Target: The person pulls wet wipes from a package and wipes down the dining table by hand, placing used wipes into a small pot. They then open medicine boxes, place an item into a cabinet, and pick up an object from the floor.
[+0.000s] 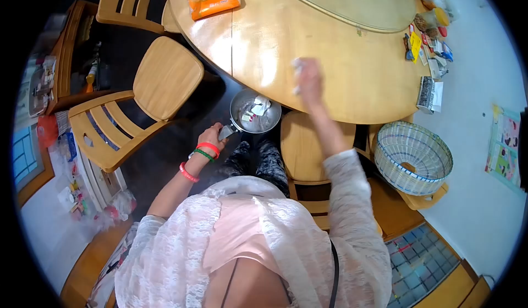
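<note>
My left hand (pixel 219 134) is closed round the short handle of a round metal pan (pixel 240 108), held level just below the table's rim. Scraps of white paper and other bits (pixel 258 109) lie inside the pan. Over the wooden table (pixel 269 55), my right hand (pixel 310 80) is blurred by motion, with a crumpled white tissue (pixel 297 76) gripped at its left side against the tabletop. An orange packet (pixel 214 1) lies on the table at the upper left.
Wooden chairs (pixel 168 77) stand left of the table, and another seat (pixel 302 143) is tucked under its near edge. A woven basket (pixel 413 158) rests on a chair at the right. Jars, small packets and a tissue box (pixel 425 94) line the table's right edge by the wall.
</note>
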`<state>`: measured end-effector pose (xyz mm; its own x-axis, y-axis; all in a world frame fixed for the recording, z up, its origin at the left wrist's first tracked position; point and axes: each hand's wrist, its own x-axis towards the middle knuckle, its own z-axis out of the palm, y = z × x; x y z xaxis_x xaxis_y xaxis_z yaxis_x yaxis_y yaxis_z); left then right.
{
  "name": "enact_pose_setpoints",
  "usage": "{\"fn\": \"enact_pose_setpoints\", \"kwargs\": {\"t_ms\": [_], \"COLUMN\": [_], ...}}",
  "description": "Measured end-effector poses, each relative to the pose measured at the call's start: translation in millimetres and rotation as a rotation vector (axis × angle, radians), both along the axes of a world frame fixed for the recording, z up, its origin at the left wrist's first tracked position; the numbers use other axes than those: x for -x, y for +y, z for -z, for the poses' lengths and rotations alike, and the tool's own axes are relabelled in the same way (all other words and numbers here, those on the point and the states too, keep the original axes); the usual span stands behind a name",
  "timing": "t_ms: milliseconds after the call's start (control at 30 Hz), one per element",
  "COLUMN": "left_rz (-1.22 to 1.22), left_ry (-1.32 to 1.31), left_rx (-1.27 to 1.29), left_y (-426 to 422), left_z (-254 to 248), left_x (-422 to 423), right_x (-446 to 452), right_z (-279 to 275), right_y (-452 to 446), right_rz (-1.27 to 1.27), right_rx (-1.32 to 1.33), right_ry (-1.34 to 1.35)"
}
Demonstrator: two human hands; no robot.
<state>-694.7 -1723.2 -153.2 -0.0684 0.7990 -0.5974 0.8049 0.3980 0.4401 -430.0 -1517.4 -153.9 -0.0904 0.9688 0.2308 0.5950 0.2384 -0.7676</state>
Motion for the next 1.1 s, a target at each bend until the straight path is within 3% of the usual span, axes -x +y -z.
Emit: {"fn": "enact_pose_setpoints", "kwargs": {"t_ms": [100, 233, 367, 400, 433, 567, 667, 733, 767, 867, 967, 1100], "left_rz": [0.004, 0.006, -0.030, -0.033, -0.034, -0.020, -0.028, -0.017, -0.005, -0.009, 0.002, 0.003], "left_ry": [0.012, 0.012, -0.034, -0.038, -0.040, -0.035, -0.046, -0.053, -0.058, -0.035, -0.049, -0.064], "left_rx": [0.017, -0.010, 0.006, 0.022, 0.038, 0.016, 0.052, 0.042, 0.032, 0.068, 0.018, 0.019], "left_y": [2, 0, 0, 0, 2, 2, 2, 2, 3, 5, 4, 4], "left_z": [2, 7, 4, 1, -2, -5, -6, -3, -2, -2, 0, -6], "left_x": [5, 12, 17, 18, 20, 25, 29, 32, 34, 34, 38, 43], "right_x": [-52, -37, 48, 59, 67, 74, 80, 91, 102, 125, 147, 125], "right_z": [-1, 21, 35, 34, 15, -5, -2, -5, -13, 9, 18, 1], "right_y": [105, 148, 77, 51, 21, -56, -52, 6, 43, 120, 104, 8], "right_rz": [0.236, 0.128, -0.187, -0.319, -0.391, -0.662, -0.704, -0.475, -0.415, -0.392, -0.451, -0.625], "right_rx": [-0.138, -0.158, -0.107, -0.246, -0.092, 0.031, -0.055, 0.215, -0.012, -0.099, -0.071, -0.124], "right_ry": [-0.342, -0.347, -0.092, -0.216, -0.309, -0.316, -0.138, 0.046, -0.086, -0.181, -0.167, -0.194]}}
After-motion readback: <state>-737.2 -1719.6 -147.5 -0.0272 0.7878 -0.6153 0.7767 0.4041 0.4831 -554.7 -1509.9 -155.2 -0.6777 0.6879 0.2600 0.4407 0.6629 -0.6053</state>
